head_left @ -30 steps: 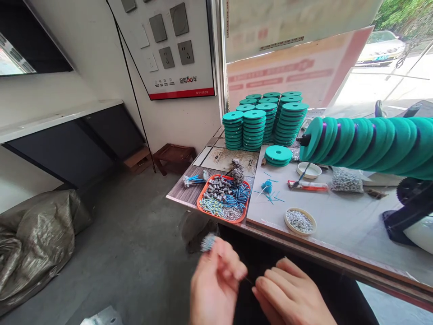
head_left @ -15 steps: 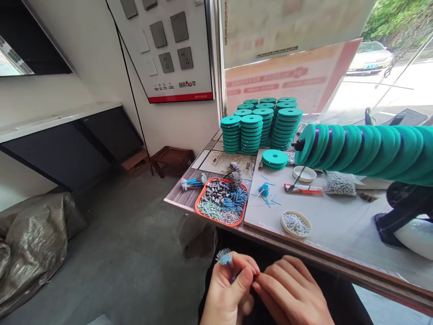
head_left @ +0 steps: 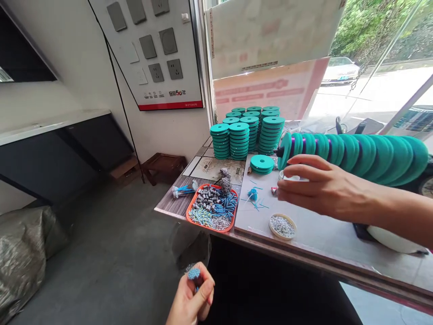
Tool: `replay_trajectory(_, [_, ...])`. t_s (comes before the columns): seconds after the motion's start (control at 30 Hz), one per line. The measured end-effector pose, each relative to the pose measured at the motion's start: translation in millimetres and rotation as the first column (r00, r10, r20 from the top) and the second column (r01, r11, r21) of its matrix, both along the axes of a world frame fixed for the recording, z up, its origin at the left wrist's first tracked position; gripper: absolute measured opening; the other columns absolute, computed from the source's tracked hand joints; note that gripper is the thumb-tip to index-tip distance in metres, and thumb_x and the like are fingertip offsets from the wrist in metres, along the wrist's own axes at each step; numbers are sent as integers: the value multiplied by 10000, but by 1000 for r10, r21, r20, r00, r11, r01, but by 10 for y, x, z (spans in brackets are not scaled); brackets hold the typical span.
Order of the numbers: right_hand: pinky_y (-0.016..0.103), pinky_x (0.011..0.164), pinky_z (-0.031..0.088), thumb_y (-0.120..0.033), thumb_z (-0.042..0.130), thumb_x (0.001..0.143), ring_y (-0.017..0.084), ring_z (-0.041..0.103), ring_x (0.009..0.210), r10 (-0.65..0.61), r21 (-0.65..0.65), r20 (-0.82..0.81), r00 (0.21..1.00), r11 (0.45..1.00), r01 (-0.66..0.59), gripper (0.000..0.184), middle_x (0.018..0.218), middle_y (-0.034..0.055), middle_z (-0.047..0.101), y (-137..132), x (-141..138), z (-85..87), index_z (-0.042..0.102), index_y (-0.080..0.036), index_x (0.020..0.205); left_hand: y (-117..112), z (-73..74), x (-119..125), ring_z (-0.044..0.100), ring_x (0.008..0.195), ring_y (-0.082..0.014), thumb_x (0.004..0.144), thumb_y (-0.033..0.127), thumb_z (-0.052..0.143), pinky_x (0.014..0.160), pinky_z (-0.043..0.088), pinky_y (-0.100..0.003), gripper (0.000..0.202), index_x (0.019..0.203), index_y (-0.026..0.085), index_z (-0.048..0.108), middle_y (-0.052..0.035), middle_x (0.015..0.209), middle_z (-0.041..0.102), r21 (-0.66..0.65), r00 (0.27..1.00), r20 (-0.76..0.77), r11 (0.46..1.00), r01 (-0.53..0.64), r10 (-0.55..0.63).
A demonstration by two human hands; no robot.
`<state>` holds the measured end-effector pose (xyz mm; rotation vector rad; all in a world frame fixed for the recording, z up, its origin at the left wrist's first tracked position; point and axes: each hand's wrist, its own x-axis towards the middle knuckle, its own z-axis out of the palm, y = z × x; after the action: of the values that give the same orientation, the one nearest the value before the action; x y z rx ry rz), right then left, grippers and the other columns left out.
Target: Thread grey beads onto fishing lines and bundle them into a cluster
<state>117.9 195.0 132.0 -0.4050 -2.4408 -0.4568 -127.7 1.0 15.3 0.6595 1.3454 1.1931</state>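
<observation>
My left hand point(head_left: 196, 293) is low over my lap, closed around a bundle of thin blue sticks point(head_left: 194, 273) whose pale tips poke out above the fingers. Over the table, my right hand point(head_left: 313, 187) reaches forward with stretched, slightly bent fingers; its thumb is hidden, and nothing shows in it. It passes in front of the row of green foam spools point(head_left: 358, 155) on a dark rod and partly covers a white dish point(head_left: 290, 177). Loose blue sticks point(head_left: 253, 195) lie left of its fingertips. A round dish of pale beads point(head_left: 282, 226) stands below it.
An orange tray point(head_left: 190, 219) holds grey cylinders, blue springy pieces, greenish tubes and small beads. Stacked green spools point(head_left: 239, 142) stand at the back, with a low pile of green spools point(head_left: 262, 163) before them. Another blue bundle point(head_left: 184, 190) lies at the table's left end.
My right hand has left my left hand and moved up and right over the table. The left hand still holds its bundle, now farther left in view. The camera view has shifted.
</observation>
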Motion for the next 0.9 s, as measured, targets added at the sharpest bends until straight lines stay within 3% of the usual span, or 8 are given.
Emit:
replay_trajectory(0.13, [391, 941, 390, -122, 200, 974, 166, 603, 930, 127, 126, 117, 985, 982, -142, 468, 899, 60, 700, -375, -173, -246, 665, -158, 930, -25, 44, 40, 219, 420, -39, 667, 494, 704, 431, 124, -210, 401, 595, 167, 483, 69, 481, 368, 8, 1000, -20, 1000, -9, 9])
replay_trajectory(0.23, [306, 700, 483, -93, 169, 954, 139, 593, 588, 201, -162, 48, 978, 968, -191, 465, 661, 39, 654, -921, -501, -678, 632, -134, 972, -31, 140, 69, 248, 439, -53, 686, 495, 686, 435, 163, -209, 389, 606, 172, 485, 62, 489, 388, 47, 999, -32, 999, -5, 7])
replay_trajectory(0.3, [265, 446, 384, -113, 282, 946, 115, 447, 403, 200, -268, -88, 976, 939, -217, 355, 486, -20, 516, -1200, -718, -934, 593, -157, 778, -1, 251, 82, 259, 453, -60, 713, 470, 670, 442, 190, -209, 355, 624, 175, 494, 55, 511, 413, 89, 999, -44, 996, 0, 4])
replay_trajectory(0.37, [243, 412, 334, -118, 347, 933, 103, 426, 408, 126, -364, -268, 955, 905, -221, 284, 497, -21, 502, -1341, -863, -1089, 545, -164, 735, 89, 391, 78, 285, 462, -70, 746, 433, 644, 449, 222, -213, 314, 626, 176, 512, 44, 521, 438, 146, 993, -110, 987, 66, -50])
replay_trajectory(0.47, [192, 468, 382, -148, 395, 930, 90, 490, 499, 0, -556, -443, 897, 784, -275, 185, 594, -7, 541, -1356, -893, -1149, 519, -174, 795, 383, 582, 28, 379, 500, -98, 758, 370, 629, 486, 301, -228, 238, 636, 169, 592, 7, 565, 520, 221, 923, -350, 944, 246, -159])
replay_trajectory(0.63, [155, 504, 402, -157, 445, 894, 76, 510, 551, -116, -740, -461, 880, 597, -309, 104, 657, -24, 539, -1295, -743, -1192, 482, -209, 811, 1035, 684, -46, 532, 708, -177, 707, 202, 621, 624, 382, -266, 70, 735, 177, 680, -50, 780, 662, 278, 716, -698, 928, 249, 17])
replay_trajectory(0.73, [160, 490, 382, -208, 419, 919, 76, 496, 537, -113, -698, -500, 858, 639, -323, 142, 631, -27, 536, -1290, -743, -1230, 472, -213, 787, 1190, 706, 76, 499, 596, -146, 699, 221, 630, 577, 370, -260, 90, 722, 167, 697, -26, 672, 648, 248, 728, -679, 902, 354, -99])
replay_trajectory(0.9, [183, 485, 351, -250, 341, 969, 70, 465, 468, 1, -500, -514, 858, 812, -301, 300, 517, -45, 537, -1278, -830, -1170, 457, -204, 697, 1169, 765, 512, 333, 459, -69, 674, 286, 683, 480, 279, -233, 190, 787, 136, 713, 29, 566, 555, 185, 831, -384, 849, 495, -401])
